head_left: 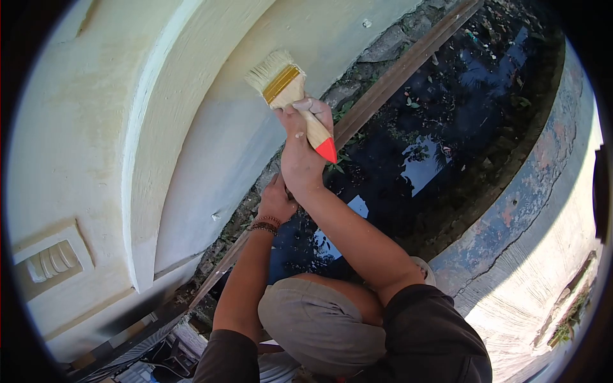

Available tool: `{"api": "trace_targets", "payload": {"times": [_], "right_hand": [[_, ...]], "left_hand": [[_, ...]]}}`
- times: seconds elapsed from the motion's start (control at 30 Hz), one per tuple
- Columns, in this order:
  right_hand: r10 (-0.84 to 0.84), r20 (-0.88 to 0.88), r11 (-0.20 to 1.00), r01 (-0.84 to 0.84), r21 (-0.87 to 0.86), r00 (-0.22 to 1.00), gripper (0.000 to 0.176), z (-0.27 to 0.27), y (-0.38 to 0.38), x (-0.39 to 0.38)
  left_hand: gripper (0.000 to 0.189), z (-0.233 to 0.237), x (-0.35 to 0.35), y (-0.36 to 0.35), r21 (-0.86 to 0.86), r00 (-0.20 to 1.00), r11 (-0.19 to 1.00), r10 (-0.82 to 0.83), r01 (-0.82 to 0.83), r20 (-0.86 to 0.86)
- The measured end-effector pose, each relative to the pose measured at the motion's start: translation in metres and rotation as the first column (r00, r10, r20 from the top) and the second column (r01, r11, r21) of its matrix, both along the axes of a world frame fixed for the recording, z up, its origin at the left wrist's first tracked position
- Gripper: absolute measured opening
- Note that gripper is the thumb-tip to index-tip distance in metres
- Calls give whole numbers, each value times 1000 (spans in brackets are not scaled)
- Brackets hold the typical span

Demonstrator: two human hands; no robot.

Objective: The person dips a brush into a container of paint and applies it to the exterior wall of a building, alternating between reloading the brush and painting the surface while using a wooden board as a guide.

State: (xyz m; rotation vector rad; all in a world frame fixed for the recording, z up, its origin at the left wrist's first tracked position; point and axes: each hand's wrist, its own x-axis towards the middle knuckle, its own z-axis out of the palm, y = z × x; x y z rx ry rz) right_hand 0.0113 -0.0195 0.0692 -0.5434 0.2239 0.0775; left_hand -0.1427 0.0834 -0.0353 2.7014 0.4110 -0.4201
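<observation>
My right hand (302,143) grips a wide paintbrush (290,96) by its wooden handle, which ends in a red tip. The pale bristles press against a cream wall (211,96) beside a raised curved moulding (163,121). My left hand (276,201) sits lower, partly hidden behind my right wrist, near the wall's foot; a beaded bracelet circles its wrist. Whether it holds anything is hidden. My bent knee in grey shorts shows at the bottom.
Dark water (440,121) with floating litter lies below, along the wall. A long wooden plank (396,76) runs beside the wall's base. A worn blue-painted concrete ledge (530,198) curves at the right. A ribbed vent block (54,262) sits on the wall at lower left.
</observation>
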Motion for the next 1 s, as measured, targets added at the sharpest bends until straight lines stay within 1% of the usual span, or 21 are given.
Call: {"api": "trace_targets", "payload": {"times": [0.07,0.1,0.13,0.17,0.2,0.27,0.3,0.37,0.4,0.43,0.47,0.5,0.53,0.63,0.67,0.73,0.77,0.83,0.87,0.93,1.0], "right_hand": [[-54,-65,998,53,-30,996,15,-39,13,5],[-86,-55,910,56,-410,995,16,-69,21,7],[-109,-32,685,52,-727,994,18,-73,20,12],[-118,-79,632,13,-775,990,19,-73,27,13],[-114,-84,631,7,-776,990,19,-74,30,18],[-244,21,431,128,-893,969,21,-78,43,44],[-243,24,431,130,-893,970,21,-94,50,57],[-234,-186,775,67,-628,954,21,-137,56,77],[-233,-179,773,71,-630,956,21,-130,49,79],[-213,-248,898,90,-430,945,21,-112,37,75],[-175,-312,972,113,-208,934,21,-90,24,69],[-122,-363,975,42,-220,924,20,-66,11,62],[-119,-360,974,38,-222,925,20,-67,13,63],[-279,-262,822,89,-563,924,16,-85,31,77],[-275,-257,823,88,-561,926,16,-101,37,77],[-160,-371,963,63,-261,915,16,-74,31,79],[-151,-373,963,52,-263,916,16,-57,21,70],[-132,-161,978,102,-181,978,21,-27,3,50],[-123,-163,980,94,-174,979,21,-36,8,48],[-180,-192,856,57,-514,965,11,-59,20,42],[-176,-149,868,82,-490,973,13,-54,36,32]], "left_hand": [[71,22,12,-13,-38,999,999,36,-35,30],[71,35,17,-20,-46,997,996,71,-71,-1],[72,41,20,-24,-52,994,993,108,-109,-31],[72,41,21,-25,-55,993,992,110,-112,-33],[72,42,21,-26,-59,991,990,124,-126,-44],[72,41,19,-23,-59,989,988,140,-143,-52],[72,37,17,-21,-60,991,990,126,-129,-43],[72,35,17,-20,-67,993,991,113,-115,-28],[72,35,19,-20,-72,993,991,114,-116,-26],[72,35,18,-20,-78,992,990,119,-121,-29],[72,37,19,-22,-83,992,988,126,-128,-27],[72,40,20,-23,-93,990,986,136,-140,-42],[71,42,21,-23,-100,988,983,147,-152,-55],[71,42,21,-24,-80,985,984,155,-160,-71],[71,43,20,-23,-79,985,983,159,-164,-65],[70,39,19,-21,-86,992,988,126,-128,-31],[70,39,17,-22,-87,990,986,136,-139,-33],[70,40,20,-21,-86,988,985,143,-148,-63],[70,42,20,-21,-79,986,985,151,-156,-63],[70,45,22,-24,-89,983,981,163,-170,-85],[69,46,22,-24,-68,986,987,141,-147,-93]]}}
